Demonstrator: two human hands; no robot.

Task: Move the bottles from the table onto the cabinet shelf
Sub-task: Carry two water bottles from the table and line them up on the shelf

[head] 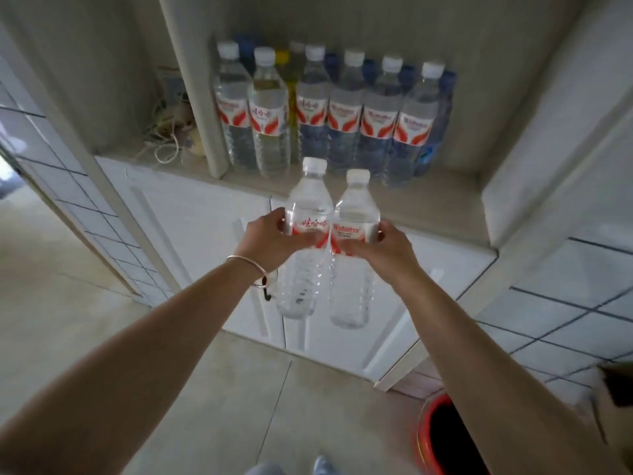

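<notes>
My left hand (265, 243) grips a clear water bottle (305, 207) with a white cap and red-and-white label around its middle. My right hand (380, 250) grips a second, like bottle (356, 207) the same way. Both bottles are upright, side by side and touching, held in the air in front of the cabinet shelf (394, 204), below its front edge. Several like bottles (346, 111) stand in a row on the shelf, with blue-capped and yellow-capped ones behind them.
A vertical divider (202, 97) splits the shelf; cords and small items (171, 128) lie in the left compartment. White cabinet doors (191, 221) are below the shelf. A red bin (445, 437) stands on the floor at lower right. Tiled walls flank the cabinet.
</notes>
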